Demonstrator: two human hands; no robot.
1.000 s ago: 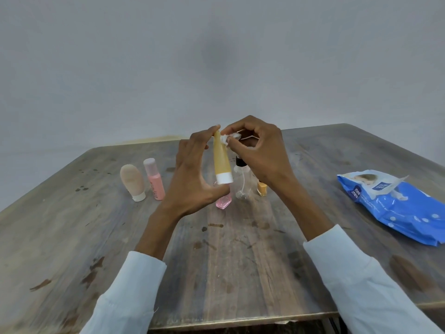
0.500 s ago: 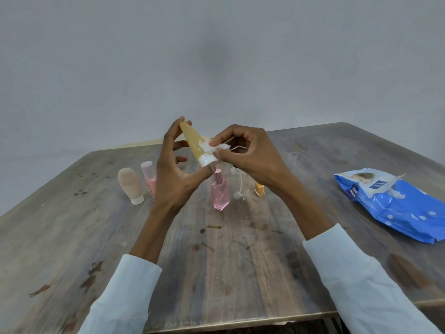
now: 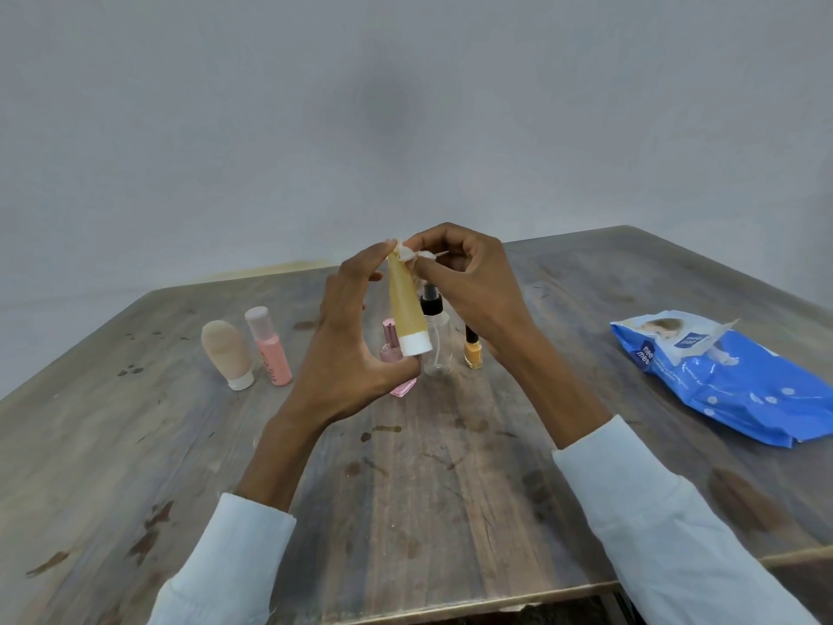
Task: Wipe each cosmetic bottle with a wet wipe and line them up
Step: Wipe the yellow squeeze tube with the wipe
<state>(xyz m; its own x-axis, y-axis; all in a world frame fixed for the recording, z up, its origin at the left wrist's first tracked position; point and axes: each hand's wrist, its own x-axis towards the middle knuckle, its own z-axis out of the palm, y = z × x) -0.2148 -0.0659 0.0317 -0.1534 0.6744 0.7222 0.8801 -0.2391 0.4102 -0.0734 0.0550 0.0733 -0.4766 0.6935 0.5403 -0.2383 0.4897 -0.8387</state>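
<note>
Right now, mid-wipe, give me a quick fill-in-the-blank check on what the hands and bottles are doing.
1. The left hand holds the yellow tube with its white cap pointing ____.
2. The right hand pinches a ____ against the tube's top end.
3. The beige tube stands beside the ____ bottle with the matching rounded cap.
4. The blue wipes pack lies on the person's ____ side of the wooden table.

Missing words: down; wet wipe; pink; right

Mustard-yellow tube [image 3: 407,309] with white cap, pink bottle [image 3: 269,349], beige tube [image 3: 225,354], white-dotted blue wipes pack [image 3: 739,381].
</note>
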